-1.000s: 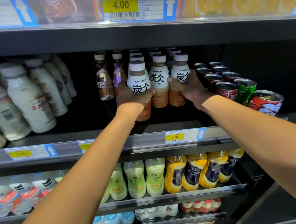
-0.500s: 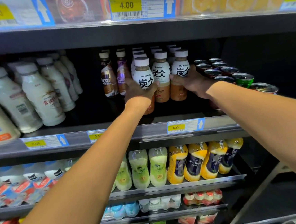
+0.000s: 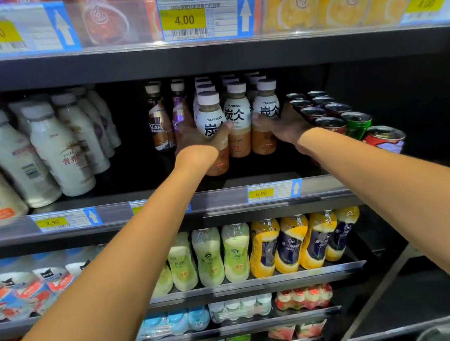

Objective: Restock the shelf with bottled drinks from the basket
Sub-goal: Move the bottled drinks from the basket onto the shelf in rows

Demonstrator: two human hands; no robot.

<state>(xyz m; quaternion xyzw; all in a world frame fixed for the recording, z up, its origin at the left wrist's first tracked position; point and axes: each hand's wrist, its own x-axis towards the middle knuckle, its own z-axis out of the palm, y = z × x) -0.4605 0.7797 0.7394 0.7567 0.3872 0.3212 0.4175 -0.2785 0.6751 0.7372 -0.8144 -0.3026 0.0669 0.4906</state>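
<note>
Three rows of white-capped Tanbing latte bottles stand on the middle shelf (image 3: 220, 190). My left hand (image 3: 201, 139) is wrapped around the front left latte bottle (image 3: 210, 116), which stands a little forward of the other rows. My right hand (image 3: 287, 126) is cupped against the right side of the front right latte bottle (image 3: 267, 105). The middle latte bottle (image 3: 238, 117) stands untouched between them. The basket is not clearly in view.
Brown and purple coffee bottles (image 3: 160, 124) stand just left of my left hand. Rows of cans (image 3: 331, 116) crowd the right of my right hand. White milk bottles (image 3: 59, 147) fill the shelf's left. The upper shelf's edge (image 3: 207, 56) hangs close above. Green and yellow bottles (image 3: 253, 250) sit below.
The view has shifted a little upward and closer. Both hands stay on the same two latte bottles, pushed slightly deeper into the shelf.
</note>
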